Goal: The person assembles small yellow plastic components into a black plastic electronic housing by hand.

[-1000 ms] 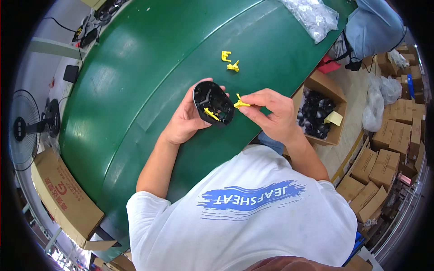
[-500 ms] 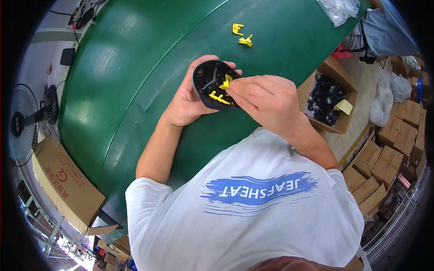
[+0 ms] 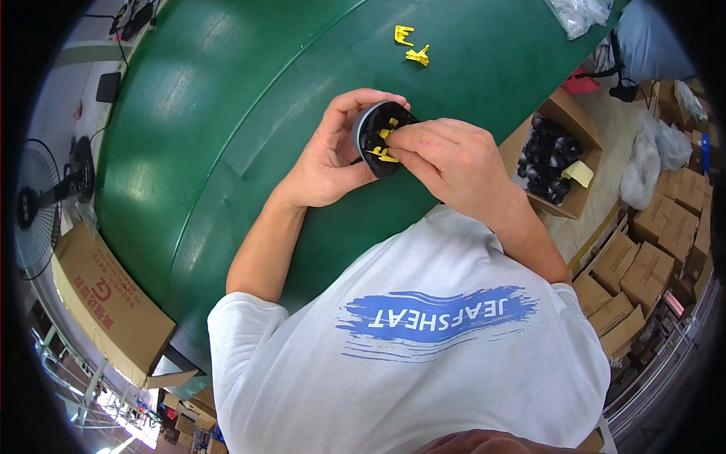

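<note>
My left hand (image 3: 321,168) is wrapped round a rounded black plastic shell (image 3: 371,135), its hollow side tilted toward my right hand. Inside the shell sits a yellow plastic clip (image 3: 383,154), close to the lower rim. My right hand (image 3: 463,157) reaches into the opening with thumb and fingers pinched on a second yellow plastic clip (image 3: 385,133), which the fingertips largely cover. Two loose yellow clips lie on the green table beyond my hands, one bracket-shaped (image 3: 403,35) and one forked (image 3: 418,55).
Right of the green table (image 3: 249,98) stands an open cardboard box (image 3: 588,144) with several black parts. A clear plastic bag (image 3: 581,15) lies at the far right corner, near another person's clothing (image 3: 656,41). At left are a fan (image 3: 41,204) and a carton (image 3: 113,303).
My left hand has turned the shell more edge-on and shifted it slightly right. My right fingertips have moved deeper into it, and the pinched clip shows less.
</note>
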`<action>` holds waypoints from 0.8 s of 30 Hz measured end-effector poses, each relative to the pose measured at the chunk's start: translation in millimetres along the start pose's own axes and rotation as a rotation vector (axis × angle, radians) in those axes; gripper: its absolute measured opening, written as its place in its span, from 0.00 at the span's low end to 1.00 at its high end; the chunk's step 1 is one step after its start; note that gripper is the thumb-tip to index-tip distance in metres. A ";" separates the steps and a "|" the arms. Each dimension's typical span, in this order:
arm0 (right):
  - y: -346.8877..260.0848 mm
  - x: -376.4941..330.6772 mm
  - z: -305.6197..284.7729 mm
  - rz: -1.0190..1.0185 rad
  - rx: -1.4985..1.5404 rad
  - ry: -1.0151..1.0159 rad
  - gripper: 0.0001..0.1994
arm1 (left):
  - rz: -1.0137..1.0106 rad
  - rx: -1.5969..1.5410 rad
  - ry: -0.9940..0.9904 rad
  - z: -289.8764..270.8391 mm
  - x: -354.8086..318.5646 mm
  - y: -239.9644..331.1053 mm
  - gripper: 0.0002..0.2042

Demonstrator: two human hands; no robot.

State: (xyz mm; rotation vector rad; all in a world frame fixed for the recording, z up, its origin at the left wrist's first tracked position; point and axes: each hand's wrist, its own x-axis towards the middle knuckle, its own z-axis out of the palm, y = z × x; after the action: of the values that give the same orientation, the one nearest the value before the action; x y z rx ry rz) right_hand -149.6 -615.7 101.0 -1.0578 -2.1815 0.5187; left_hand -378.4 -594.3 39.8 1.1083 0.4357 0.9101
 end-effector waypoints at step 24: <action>-12.9 -5.3 -14.7 0.044 -0.211 -0.051 0.14 | 0.060 -0.172 0.025 -1.3 -2.5 -5.5 0.52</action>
State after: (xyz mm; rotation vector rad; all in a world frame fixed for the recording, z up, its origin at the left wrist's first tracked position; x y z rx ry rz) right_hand -143.9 -626.7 117.1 -1.2181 -2.3004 0.3430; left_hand -378.6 -596.3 34.0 0.9579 0.3387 0.9963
